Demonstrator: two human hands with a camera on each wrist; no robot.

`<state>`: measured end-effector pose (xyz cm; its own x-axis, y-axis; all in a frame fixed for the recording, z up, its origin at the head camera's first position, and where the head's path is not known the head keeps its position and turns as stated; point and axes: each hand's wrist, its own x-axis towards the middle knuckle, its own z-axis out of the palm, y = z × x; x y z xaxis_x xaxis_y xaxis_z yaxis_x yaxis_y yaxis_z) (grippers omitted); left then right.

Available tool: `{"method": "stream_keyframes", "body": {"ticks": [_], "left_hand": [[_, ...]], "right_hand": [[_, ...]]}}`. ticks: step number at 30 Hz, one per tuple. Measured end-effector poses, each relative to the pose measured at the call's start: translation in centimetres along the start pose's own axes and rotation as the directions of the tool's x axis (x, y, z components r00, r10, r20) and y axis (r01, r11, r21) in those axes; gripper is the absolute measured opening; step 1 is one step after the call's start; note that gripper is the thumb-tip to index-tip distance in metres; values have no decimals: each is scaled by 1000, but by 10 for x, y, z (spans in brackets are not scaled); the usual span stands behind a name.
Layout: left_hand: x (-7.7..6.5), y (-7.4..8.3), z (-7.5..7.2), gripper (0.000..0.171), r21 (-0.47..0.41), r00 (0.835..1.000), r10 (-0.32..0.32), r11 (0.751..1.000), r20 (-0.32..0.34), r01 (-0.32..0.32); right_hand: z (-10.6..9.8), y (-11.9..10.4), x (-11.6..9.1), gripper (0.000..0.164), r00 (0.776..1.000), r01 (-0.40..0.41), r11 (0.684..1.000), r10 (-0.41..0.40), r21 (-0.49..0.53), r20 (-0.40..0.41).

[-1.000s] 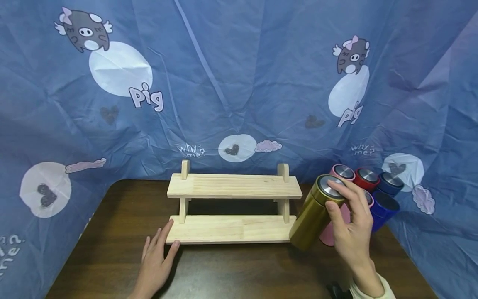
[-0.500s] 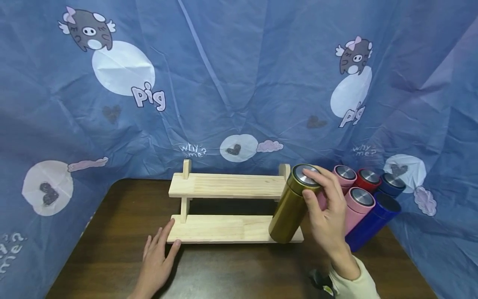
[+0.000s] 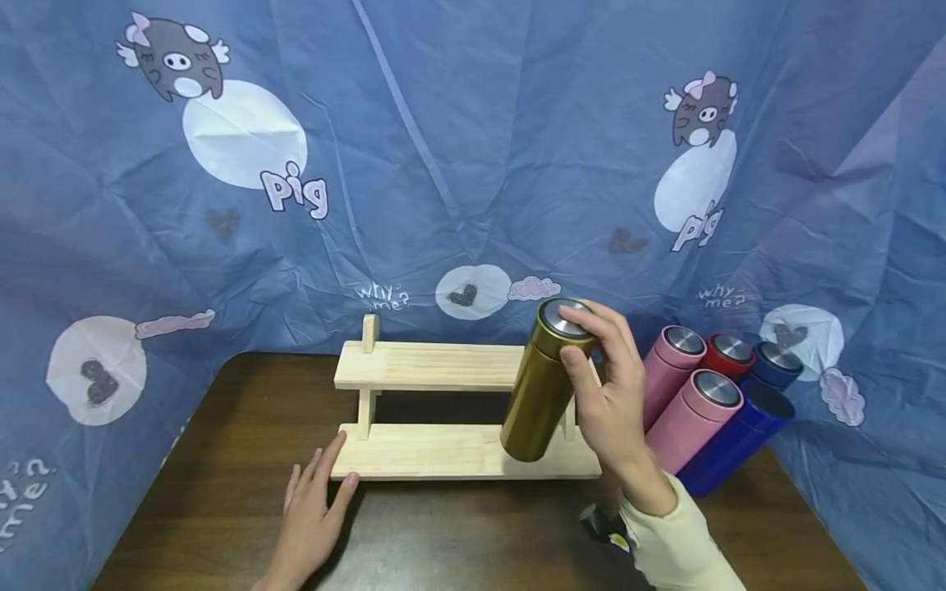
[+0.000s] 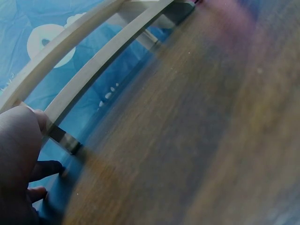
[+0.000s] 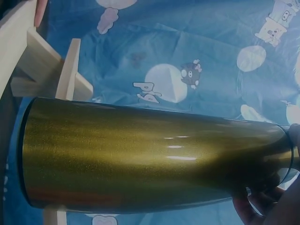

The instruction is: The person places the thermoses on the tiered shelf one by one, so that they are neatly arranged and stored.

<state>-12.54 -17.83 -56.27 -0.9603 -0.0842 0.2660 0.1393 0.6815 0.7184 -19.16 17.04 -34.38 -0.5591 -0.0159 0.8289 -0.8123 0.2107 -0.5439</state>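
A two-tier wooden rack point(image 3: 429, 450) stands on the table in the head view. My left hand point(image 3: 314, 509) rests at the left end of its lower shelf, thumb along the front edge and fingers fairly straight. In the left wrist view, part of the left hand point(image 4: 21, 140) touches the end of a rack board. My right hand point(image 3: 609, 398) grips a gold thermos bottle point(image 3: 534, 402) by its silver-topped lid. Slightly tilted, the bottle covers the right part of the rack. Its gold body point(image 5: 140, 154) fills the right wrist view; whether its base touches the lower shelf I cannot tell.
Right of the rack stand several more thermos bottles: two pink, the nearer pink bottle point(image 3: 695, 419) in front, a red bottle point(image 3: 727, 355), a dark blue bottle point(image 3: 778, 365) and a bright blue bottle point(image 3: 739, 431). A blue patterned cloth point(image 3: 473, 164) hangs behind the brown table point(image 3: 443, 542).
My right hand has carried the gold thermos bottle leftward, from beside the rack's right end to over its right part. More of the pink bottles shows. The left hand keeps its place.
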Motion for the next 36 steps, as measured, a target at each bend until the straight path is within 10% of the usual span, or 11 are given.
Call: {"method": "stream_keyframes", "body": {"ticks": [36], "left_hand": [[-1,1,3,60,-4,999,23,1000,-29,-24]], "right_hand": [[84,14,50,59,991,90,996,-90,6,98]]}}
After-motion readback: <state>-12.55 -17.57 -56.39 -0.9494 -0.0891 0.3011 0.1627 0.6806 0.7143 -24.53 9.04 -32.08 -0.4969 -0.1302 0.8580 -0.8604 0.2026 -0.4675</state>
